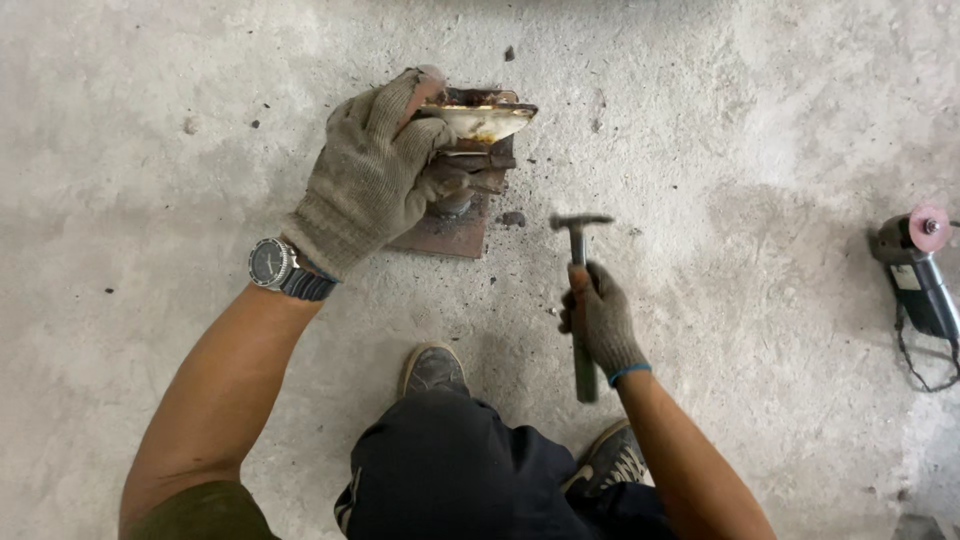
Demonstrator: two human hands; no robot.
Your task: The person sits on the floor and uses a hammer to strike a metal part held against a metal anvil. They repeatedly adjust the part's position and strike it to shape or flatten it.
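My right grip (600,320) wrapped tight round hammer (579,300) handle, head raised just right of workpiece, not touching it. Left grip (370,180) farther out, gloved fingers clamped over rusty metal assembly (480,130), steadying it on its flat base plate (450,235). Judging by rust, scale and dark chips around plate, work on it looks partway; metal not yet clean. My shoes, dark trousers nearest. Bare grey concrete floor (200,120), dusty, stained. Angle grinder (915,265) with pink disc lying well apart at right.

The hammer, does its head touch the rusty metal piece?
No, the hammer, in the right hand, is apart from the metal piece.
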